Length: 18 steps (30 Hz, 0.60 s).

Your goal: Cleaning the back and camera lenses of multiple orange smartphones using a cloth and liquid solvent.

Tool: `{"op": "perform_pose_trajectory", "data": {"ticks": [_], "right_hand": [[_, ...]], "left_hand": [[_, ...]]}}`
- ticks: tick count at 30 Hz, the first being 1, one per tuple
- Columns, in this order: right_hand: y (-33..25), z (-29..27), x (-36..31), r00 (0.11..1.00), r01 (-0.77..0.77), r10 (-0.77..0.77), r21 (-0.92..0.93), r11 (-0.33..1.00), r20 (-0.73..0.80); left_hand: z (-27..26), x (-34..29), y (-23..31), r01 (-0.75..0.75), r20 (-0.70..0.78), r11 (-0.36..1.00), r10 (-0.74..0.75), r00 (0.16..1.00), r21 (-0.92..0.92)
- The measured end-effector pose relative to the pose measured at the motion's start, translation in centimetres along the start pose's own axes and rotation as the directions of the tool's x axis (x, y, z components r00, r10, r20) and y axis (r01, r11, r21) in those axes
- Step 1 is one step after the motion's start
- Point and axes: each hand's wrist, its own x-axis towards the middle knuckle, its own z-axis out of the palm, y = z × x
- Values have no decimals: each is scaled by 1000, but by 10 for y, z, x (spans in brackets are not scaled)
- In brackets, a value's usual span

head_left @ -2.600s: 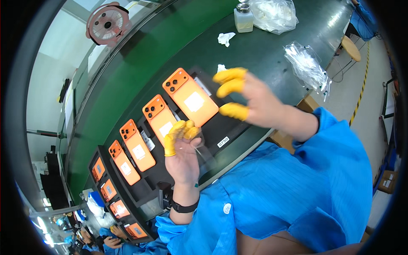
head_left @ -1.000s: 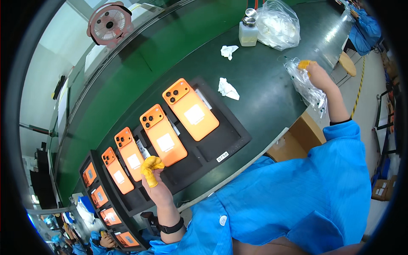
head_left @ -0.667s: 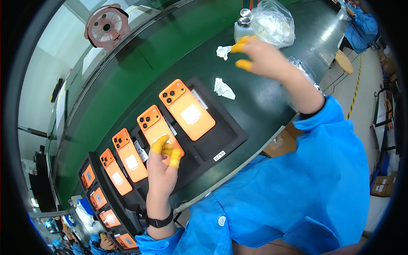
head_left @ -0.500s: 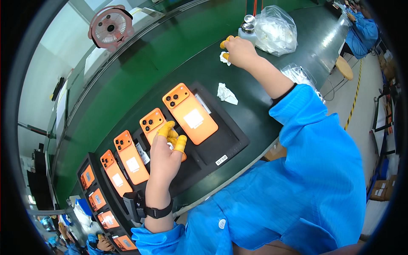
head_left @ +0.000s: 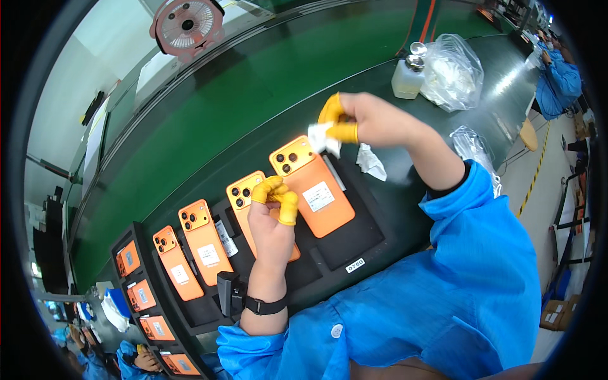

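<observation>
My right hand (head_left: 375,121), in yellow finger cots, pinches a crumpled white wipe (head_left: 325,140), slightly blurred, by the top edge of the rightmost orange phone (head_left: 323,212). That phone lies camera side up with a white label on its back. My left hand (head_left: 272,225), also in yellow finger cots, is curled closed over the neighbouring orange phone (head_left: 247,218) and hides part of it; what its fingers hold, if anything, is hidden. Two more orange phones, one nearer (head_left: 204,244) and one at the far left (head_left: 178,266), lie in the same black tray (head_left: 310,269).
Another white wipe (head_left: 371,163) lies right of the tray. Beyond it stand a pump bottle (head_left: 408,77) and a clear plastic bag (head_left: 453,73). A second black tray (head_left: 142,244) with several orange phones sits left. A pink fan (head_left: 187,26) stands across the green table (head_left: 240,117).
My right hand has come back from beside the pump bottle to the rightmost phone, bringing the wipe. My left hand stays over the neighbouring phone. The view has shifted.
</observation>
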Motion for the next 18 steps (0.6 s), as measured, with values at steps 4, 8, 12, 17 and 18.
{"op": "perform_pose_trajectory", "data": {"ticks": [4, 8, 12, 17, 18], "right_hand": [[-9, 43, -4, 979, 149, -167, 151, 977, 118], [-12, 60, -7, 963, -46, -47, 331, 942, 266], [-8, 55, -2, 953, -196, -10, 639, 744, 303], [-5, 50, -1, 933, -212, -27, 610, 764, 358], [-6, 49, -1, 934, -212, -28, 612, 762, 357]], "left_hand": [[4, -3, 0, -100, 42, 990, 105, 994, -103], [4, -3, 10, 12, 29, 982, -6, 1000, -186], [-5, -4, 12, 166, 91, 890, -140, 986, -425], [-12, -7, 14, 249, 151, 658, -202, 968, -711], [-20, -6, 4, 292, 247, 547, -156, 956, -784]]}}
